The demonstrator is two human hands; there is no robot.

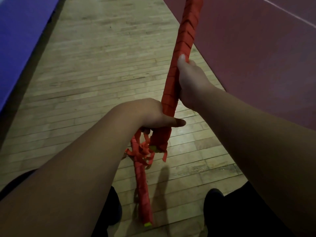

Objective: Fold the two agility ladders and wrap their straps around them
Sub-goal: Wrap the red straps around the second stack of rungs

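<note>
Floor: pale wood strip floor (102, 74), dim light. Blue mat (20, 40) runs along the left edge. Maroon mat (256, 57) on the right, thin pale line across its far corner. Dark shoes (213, 195) at the bottom edge.

Hard to read: the top of the held ladder bundle (185, 47) is cut off by the frame. Left fingers are hidden behind it. Second ladder bundle (142, 189) runs from just under the left hand down toward the shoes, with a yellow-green tip at the near end. Cannot tell if it hangs or lies on the floor. Loose strap loops (145, 152) tangle between the two bundles; which one they belong to is unclear.

Hands: right hand (191, 81) is wrapped round the held ladder bundle mid-length, thumb laid up along it. Left hand (152, 115) grips the same bundle lower down, thumb sticking out to the right. That bundle is spiral-wrapped in red strap, tilted, above the floor.
</note>
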